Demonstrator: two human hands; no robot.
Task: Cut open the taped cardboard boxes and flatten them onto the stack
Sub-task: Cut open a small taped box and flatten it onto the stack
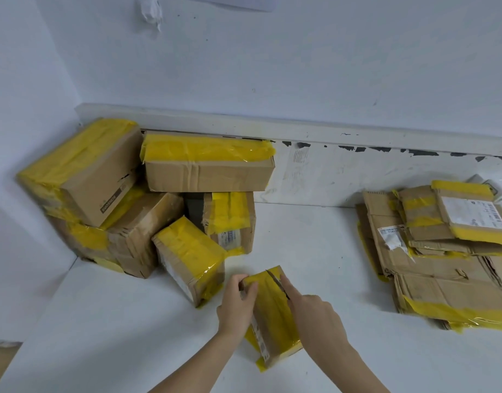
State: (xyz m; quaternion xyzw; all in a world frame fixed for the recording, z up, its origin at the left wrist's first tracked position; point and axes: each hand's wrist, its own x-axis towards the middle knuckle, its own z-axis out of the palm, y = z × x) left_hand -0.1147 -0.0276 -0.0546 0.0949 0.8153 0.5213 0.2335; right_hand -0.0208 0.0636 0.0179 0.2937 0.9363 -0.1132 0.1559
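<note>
Two forearms reach in from the bottom edge. The left hand [238, 300] grips the far left corner of a small box [272, 316] on the white table [102, 336]. The right hand [312, 313] grasps a blade [276, 282], index finger along it, tip near the far end. The box's long axis runs away from the person, so the cut likely draws toward them. Flattened stack [442, 265] lies well right.
</note>
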